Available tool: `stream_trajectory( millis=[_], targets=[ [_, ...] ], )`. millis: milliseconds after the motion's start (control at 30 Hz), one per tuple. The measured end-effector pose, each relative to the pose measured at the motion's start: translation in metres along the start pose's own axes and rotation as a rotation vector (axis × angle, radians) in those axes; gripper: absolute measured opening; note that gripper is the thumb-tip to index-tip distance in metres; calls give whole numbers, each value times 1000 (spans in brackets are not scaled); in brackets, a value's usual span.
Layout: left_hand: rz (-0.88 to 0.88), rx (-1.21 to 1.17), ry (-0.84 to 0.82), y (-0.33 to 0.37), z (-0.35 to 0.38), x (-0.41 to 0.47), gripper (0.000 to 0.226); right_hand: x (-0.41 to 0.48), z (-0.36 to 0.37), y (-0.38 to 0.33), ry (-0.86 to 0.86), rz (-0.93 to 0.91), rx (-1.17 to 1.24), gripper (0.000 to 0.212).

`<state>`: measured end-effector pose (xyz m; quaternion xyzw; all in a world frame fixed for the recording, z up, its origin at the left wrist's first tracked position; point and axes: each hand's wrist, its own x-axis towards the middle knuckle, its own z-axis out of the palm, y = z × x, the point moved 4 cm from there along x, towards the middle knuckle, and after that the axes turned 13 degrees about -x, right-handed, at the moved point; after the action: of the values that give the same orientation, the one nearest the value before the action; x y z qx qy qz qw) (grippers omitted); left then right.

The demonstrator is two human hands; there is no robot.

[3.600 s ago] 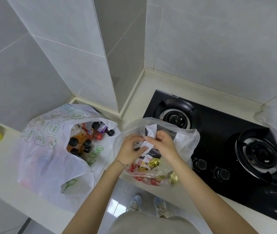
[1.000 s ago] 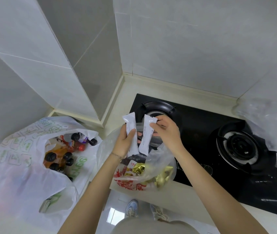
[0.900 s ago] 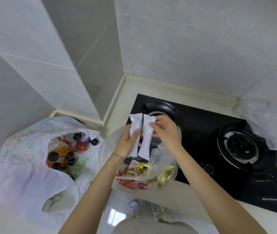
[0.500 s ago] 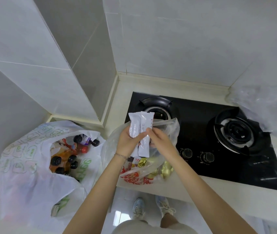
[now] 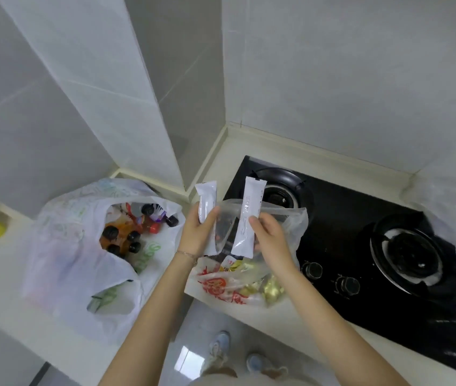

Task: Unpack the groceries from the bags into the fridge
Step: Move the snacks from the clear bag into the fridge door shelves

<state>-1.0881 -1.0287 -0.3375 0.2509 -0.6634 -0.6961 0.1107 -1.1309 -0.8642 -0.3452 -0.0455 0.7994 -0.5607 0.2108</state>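
We judge both packets light, soft and a little slick, so holding round the middle suits them better than the crimped ends. Our left hand (image 5: 197, 232) has its grip wrapped round the left packet (image 5: 206, 207). Our right hand (image 5: 270, 240) pinches the right packet (image 5: 247, 218) at mid-length. Each is a long, flat, plain white pouch with faint grey print. The 2 are held upright and apart above the open clear bag (image 5: 249, 282) on the tabletop (image 5: 232, 154).

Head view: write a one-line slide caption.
Left hand holds the left packet, right hand the right packet, above the clear bag.
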Motion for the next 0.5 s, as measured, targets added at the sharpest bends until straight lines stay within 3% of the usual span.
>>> stream_trajectory(
  millis=[100,233,367,500],
  targets=[
    [-137,-114,135,-17,-11,-27,38,-2,-3,-4,-153,-69,-72,19],
    [-302,-543,341,-40,-7,-94,26,-18,9,-2,-433,-114,-108,12],
    [-119,-502,572,-48,-24,-161,10,-53,44,-5,-627,-121,-81,10],
    [68,-444,895,-32,-63,-235,14,-107,93,-23,-819,-182,-83,32]
  ],
)
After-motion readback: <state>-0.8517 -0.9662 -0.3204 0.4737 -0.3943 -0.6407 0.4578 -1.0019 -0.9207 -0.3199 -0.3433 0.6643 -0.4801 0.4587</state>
